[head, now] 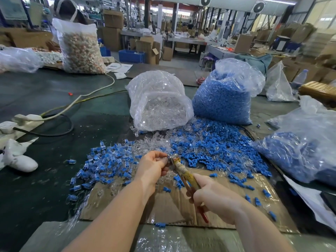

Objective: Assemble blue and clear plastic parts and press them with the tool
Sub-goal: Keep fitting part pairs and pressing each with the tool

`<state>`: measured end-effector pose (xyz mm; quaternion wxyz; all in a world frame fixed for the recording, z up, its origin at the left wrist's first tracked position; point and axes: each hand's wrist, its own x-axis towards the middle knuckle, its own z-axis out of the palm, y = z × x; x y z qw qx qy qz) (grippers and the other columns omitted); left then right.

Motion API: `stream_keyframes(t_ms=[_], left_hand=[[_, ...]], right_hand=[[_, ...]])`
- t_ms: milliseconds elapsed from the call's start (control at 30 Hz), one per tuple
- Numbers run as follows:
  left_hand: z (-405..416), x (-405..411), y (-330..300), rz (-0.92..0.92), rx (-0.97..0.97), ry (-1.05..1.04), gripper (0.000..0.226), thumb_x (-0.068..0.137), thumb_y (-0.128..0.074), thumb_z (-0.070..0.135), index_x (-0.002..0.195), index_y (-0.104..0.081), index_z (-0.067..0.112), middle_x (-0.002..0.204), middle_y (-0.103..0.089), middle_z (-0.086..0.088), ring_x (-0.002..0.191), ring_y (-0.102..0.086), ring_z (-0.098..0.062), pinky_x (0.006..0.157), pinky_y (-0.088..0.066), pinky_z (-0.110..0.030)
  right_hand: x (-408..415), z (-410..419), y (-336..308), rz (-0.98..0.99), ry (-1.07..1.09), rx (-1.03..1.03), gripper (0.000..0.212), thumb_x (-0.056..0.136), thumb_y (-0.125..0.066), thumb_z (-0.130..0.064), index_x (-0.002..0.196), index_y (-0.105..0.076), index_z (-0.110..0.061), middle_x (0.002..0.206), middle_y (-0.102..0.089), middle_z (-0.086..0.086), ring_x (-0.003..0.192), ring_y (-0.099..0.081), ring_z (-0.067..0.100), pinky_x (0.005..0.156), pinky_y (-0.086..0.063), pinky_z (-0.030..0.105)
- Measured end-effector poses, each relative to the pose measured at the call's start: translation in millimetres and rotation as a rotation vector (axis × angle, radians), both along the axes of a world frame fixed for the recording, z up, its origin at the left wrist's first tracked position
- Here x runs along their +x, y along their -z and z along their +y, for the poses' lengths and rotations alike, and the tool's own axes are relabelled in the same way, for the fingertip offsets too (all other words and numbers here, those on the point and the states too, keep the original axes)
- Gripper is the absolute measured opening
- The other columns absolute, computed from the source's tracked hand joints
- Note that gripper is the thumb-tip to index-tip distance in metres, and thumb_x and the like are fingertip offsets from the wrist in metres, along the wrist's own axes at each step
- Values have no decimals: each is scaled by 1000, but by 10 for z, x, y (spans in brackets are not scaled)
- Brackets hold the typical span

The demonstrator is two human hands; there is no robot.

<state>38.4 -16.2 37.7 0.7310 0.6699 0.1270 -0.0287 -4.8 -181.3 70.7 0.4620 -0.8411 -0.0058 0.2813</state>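
A big, bright factory hall stretches back toward twelve o'clock. Round fans (258, 7) hang on a pale overhead duct (227, 0). Tall windows (325, 13) let in daylight at two o'clock. Cardboard boxes (113, 19) are stacked at eleven o'clock, a blue crate (131, 56) on the grey floor (179, 62) below them. Long metal benches (187, 41) stand behind.

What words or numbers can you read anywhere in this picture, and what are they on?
None can be read.
White papers on the far table: print too blurred to read.
Water bottle at the right: label too small to read.
Cardboard boxes at the back: no readable marks.
Pliers in the right hand: wrapped in tape, no text showing.
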Motion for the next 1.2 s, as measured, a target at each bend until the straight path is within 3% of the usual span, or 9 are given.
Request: stream_keyframes(t_ms=[167, 267, 400, 533, 700, 900, 1100, 1200], left_hand=[[-24, 13, 1, -4, -8, -16, 13, 90, -51, 0, 91, -58, 10, 75, -60, -6, 59, -55, -10, 51, -47, -16], [-41, 16, -2, -6, -7, -25, 13, 90, -51, 0, 91, -58, 10, 76, -60, -6, 60, -54, -10, 50, -47, -16], [-62, 20, 0, -13, 9, -33, 13, 90, -51, 1, 91, -57, 11, 80, -61, -7, 62, -54, -10, 51, -46, -16], [-83, 14, 26, -6, 8, -49, 14, 91, -49, -1, 92, -57, 10, 78, -59, -6, 61, -53, -10, 49, -45, -15], [-85, 22, 41, -6, -2, -60, 14, 91, -50, 0, 90, -57, 12, 78, -59, -5, 59, -53, -8, 48, -44, -15], [-66, 37, 28, -5, 28, -83, 13, 91, -51, 3, 90, -57, 14, 83, -59, -6, 62, -54, -8, 48, -44, -15], [-69, 40, -7, -8, 35, -79, 12, 91, -51, 4, 91, -57, 14, 82, -59, -4, 64, -54, -8, 51, -44, -16], [-66, 45, -20, 0, 26, -82, 12, 91, -51, 3, 93, -57, 13, 82, -59, -5, 64, -53, -9, 52, -44, -17]], right_hand=[[-15, 24, -26, -21, -13, -11, 28, 78, -39, 7, 95, -50, -12, 87, -42, 8, 80, -41, 24, 66, -36, 34], [-18, 58, -35, -66, -17, -33, 33, 82, -38, 5, 88, -49, -26, 88, -47, 7, 77, -45, 22, 64, -40, 33], [-15, 84, -32, -156, -25, -73, 36, 88, -35, 2, 102, -52, -26, 88, -51, 2, 65, -45, 14, 57, -40, 27], [-24, 83, -40, -175, -40, -78, 32, 91, -36, 0, 101, -50, -27, 83, -53, -1, 55, -42, 9, 47, -36, 18], [-15, 68, 5, -104, 20, -17, 44, 83, -40, 6, 110, -51, -27, 93, -51, 1, 65, -44, 14, 58, -37, 28], [0, 39, -3, -54, -3, 12, 37, 77, -41, 9, 84, -53, -26, 82, -48, 3, 69, -43, 17, 61, -36, 30], [-11, 59, 13, -74, 51, 61, 50, 76, -43, 9, 98, -50, -36, 94, -50, 5, 64, -44, 15, 58, -37, 31], [-13, 20, 44, -3, 119, 190, 59, 70, -45, 11, 112, -57, -29, 94, -51, 11, 67, -48, 21, 60, -38, 34]])
